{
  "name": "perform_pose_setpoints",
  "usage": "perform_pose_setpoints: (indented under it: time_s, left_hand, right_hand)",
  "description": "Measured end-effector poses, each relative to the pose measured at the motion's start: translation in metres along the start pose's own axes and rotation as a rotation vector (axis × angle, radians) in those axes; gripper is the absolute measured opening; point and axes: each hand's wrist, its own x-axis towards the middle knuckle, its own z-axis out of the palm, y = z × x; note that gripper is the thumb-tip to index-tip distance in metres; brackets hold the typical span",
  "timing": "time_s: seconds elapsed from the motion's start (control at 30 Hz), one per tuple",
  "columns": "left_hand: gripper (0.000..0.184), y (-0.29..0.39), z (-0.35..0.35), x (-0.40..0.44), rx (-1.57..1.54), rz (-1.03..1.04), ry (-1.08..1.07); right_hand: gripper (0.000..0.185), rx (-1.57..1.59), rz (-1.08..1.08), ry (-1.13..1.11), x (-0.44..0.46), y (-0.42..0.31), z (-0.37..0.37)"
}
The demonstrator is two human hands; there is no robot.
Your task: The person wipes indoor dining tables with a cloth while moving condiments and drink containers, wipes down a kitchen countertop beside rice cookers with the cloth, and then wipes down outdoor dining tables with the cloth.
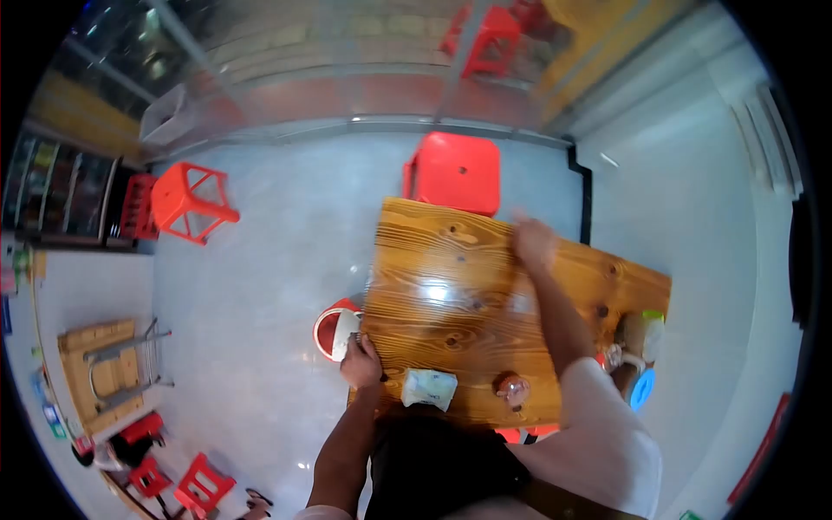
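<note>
- The wooden desk stands in front of the person, its grained top shiny under the light.
- Left of the two hands: the left hand is at the desk's left edge, fingers partly bent; whether it grips anything, I cannot tell.
- A red-and-white container is just beyond that hand, beside the desk's left edge.
- The right hand reaches across to the desk's far edge, blurred; I cannot tell whether it holds something.
- A soft pale packet lies near the desk's near edge.
- A small glass jar stands right of it on the desk.
- A blue round item and a green-topped container are at the desk's right end.
- A red stool stands at the desk's far edge.
</note>
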Motion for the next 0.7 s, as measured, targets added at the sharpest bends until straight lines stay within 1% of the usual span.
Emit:
perform_pose_setpoints:
  time_s: [0.03,0.07,0.1,0.13,0.17,0.2,0.23,0.27,0.3,0.33,0.4,0.47,0.53,0.57,0.67,0.7]
  left_hand:
    - [0.036,0.005,0.004,0.003,0.0,-0.015,-0.016]
    - [0.038,0.007,0.003,0.004,0.017,-0.044,-0.057]
    - [0.039,0.008,0.004,0.003,0.048,-0.058,-0.074]
    - [0.04,0.006,0.006,0.0,0.05,-0.054,-0.063]
    - [0.041,0.007,0.009,0.003,0.052,-0.051,-0.046]
    - [0.041,0.007,0.01,0.004,0.063,-0.01,-0.027]
    - [0.042,0.005,0.01,0.002,0.074,0.021,-0.012]
    - [0.042,0.006,0.012,0.001,0.076,0.039,0.01]
    - [0.043,0.004,0.011,0.002,0.116,0.013,-0.074]
    - [0.045,0.004,0.012,0.002,0.123,0.009,-0.055]
    - [0.048,0.004,0.012,0.0,0.11,0.01,-0.03]
    - [0.048,0.007,0.016,0.0,0.062,0.02,-0.009]
    - [0.048,0.007,0.018,0.001,0.024,0.032,0.007]
    - [0.049,0.006,0.017,0.0,0.009,0.038,0.011]
    - [0.05,0.009,0.012,-0.001,0.048,0.021,-0.019]
    - [0.05,0.012,0.011,-0.001,0.052,0.02,-0.023]
  right_hand:
    - [0.029,0.159,-0.115,-0.059,0.001,-0.047,-0.029]
    - [0.029,0.249,-0.182,0.073,0.009,-0.09,-0.016]
    - [0.03,0.276,-0.23,0.291,0.012,-0.136,0.005]
    - [0.031,0.294,-0.25,0.423,0.018,-0.17,0.017]
    - [0.032,0.338,-0.278,0.502,0.025,-0.186,0.014]
    - [0.029,0.479,-0.323,0.47,0.015,-0.162,-0.003]
    - [0.027,0.62,-0.373,0.432,-0.007,-0.138,-0.045]
    - [0.027,0.696,-0.324,0.294,-0.014,-0.107,-0.054]
    - [0.029,0.763,-0.262,0.162,-0.02,-0.077,-0.063]
    - [0.032,0.777,-0.165,0.087,-0.023,-0.04,-0.064]
    - [0.04,0.713,0.124,0.035,-0.031,0.057,-0.054]
    - [0.047,0.55,0.388,0.074,-0.051,0.153,-0.027]
    - [0.051,0.25,0.293,0.441,-0.069,0.245,0.085]
    - [0.053,0.079,0.282,0.622,-0.077,0.287,0.137]
    - [0.054,0.027,0.614,0.664,-0.102,0.257,0.143]
    - [0.053,-0.107,0.66,0.639,-0.109,0.241,0.152]
